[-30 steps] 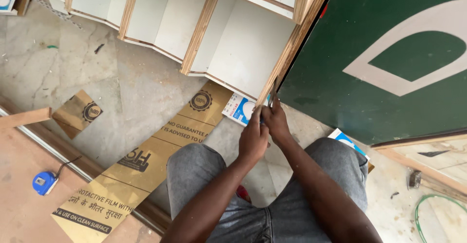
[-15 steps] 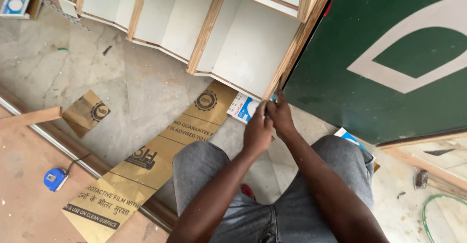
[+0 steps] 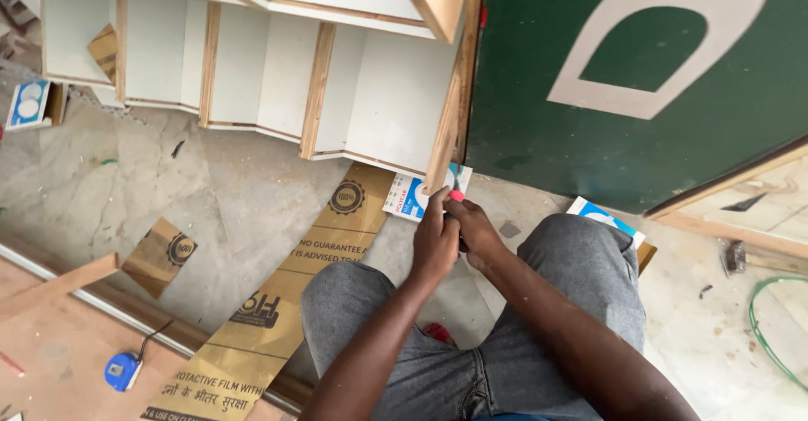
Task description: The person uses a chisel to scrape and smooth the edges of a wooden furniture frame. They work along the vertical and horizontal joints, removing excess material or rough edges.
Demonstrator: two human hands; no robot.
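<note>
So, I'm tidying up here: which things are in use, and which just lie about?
In use: left hand, right hand, small pink-tipped tool, plywood panel edge.
Lying about: blue tape measure, brown protective film strip, green hose.

Soft, even daylight fills the scene, brightest on the white shelf panels (image 3: 278, 84) and the pale floor (image 3: 210, 194) (which looks slightly washed out), with only faint shadows under the panel edges, mild wide-angle stretching toward the corners, and sharp focus throughout.
</note>
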